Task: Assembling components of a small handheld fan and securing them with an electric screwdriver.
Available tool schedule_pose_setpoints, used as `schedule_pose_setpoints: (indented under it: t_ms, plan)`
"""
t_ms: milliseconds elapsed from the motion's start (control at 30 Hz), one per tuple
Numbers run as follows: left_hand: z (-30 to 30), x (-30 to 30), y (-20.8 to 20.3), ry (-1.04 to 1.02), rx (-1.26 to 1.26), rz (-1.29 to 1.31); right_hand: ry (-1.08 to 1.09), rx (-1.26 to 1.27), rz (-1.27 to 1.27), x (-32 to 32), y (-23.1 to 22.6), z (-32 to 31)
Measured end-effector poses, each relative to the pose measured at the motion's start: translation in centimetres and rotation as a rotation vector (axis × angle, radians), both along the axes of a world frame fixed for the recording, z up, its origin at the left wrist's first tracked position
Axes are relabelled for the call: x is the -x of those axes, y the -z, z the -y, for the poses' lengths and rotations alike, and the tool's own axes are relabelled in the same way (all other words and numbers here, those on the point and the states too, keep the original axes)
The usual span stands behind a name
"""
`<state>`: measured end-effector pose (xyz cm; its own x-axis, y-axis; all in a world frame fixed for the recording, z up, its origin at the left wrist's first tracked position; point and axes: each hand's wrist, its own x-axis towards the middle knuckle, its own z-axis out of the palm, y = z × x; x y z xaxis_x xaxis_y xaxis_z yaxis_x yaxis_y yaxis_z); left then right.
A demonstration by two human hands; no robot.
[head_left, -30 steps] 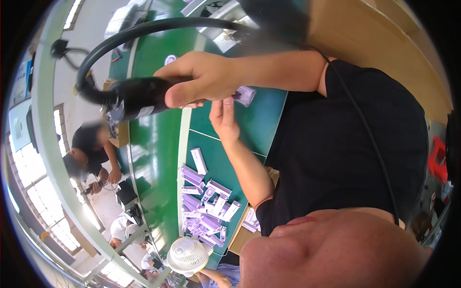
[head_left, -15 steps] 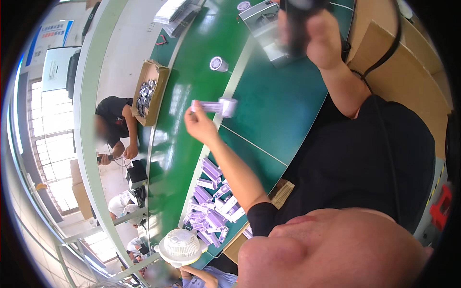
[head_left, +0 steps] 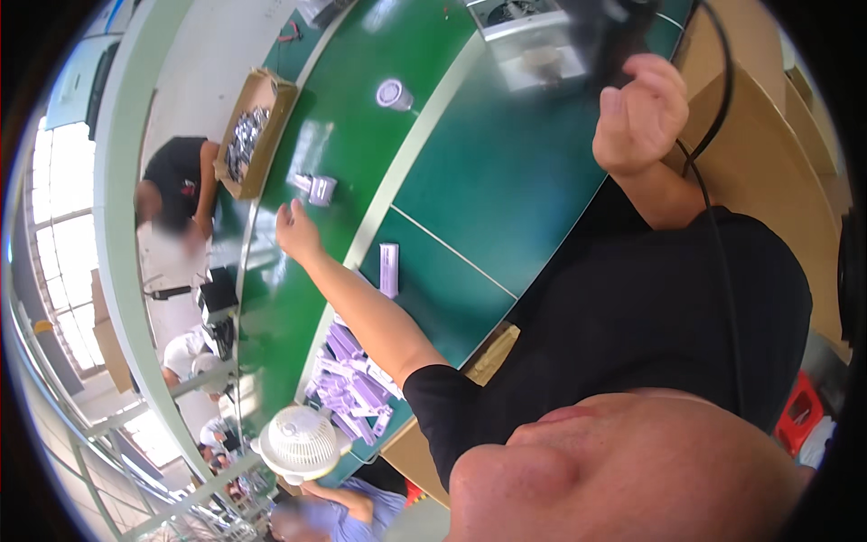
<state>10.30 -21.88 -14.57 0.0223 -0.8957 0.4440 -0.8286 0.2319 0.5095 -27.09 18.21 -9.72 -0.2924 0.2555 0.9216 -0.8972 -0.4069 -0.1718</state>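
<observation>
The left hand (head_left: 298, 237) is hovering over the glossy green strip (head_left: 284, 316), fingers apart and free, and the lilac part (head_left: 321, 191) is lying just beside its fingertips. The right hand (head_left: 639, 122) is hanging loosely curled near a blurred black tool (head_left: 623, 36). A pale lilac cylinder (head_left: 395, 95) is sitting right of the part; lilac pieces (head_left: 361, 397) are lying heaped on the near bench (head_left: 470, 199), left, beside a white fan (head_left: 305, 443).

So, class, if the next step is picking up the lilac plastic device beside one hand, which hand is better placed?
Probably the left hand: it looks empty and is outstretched close beside the lilac plastic device. The right hand is farther away, near a blurred black tool.
</observation>
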Motion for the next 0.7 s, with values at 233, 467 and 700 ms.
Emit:
schedule_pose_setpoints:
  t_ms: [233, 467, 700]
  plan:
    - [-15.5, 0.9, -3.2, 0.376, -0.513, 0.419, -0.237, -1.016, 0.111, -4.5, 1.3, 9.4]
    - [-19.9, -0.3, 0.6, 0.223, -0.535, 0.565, 0.039, -1.324, 0.184, -5.5, 9.0, 22.7]
    - [-22.5, 2.6, -1.1, 0.334, -0.541, -0.27, -0.107, -1.379, 0.177, -4.1, 10.8, 24.4]
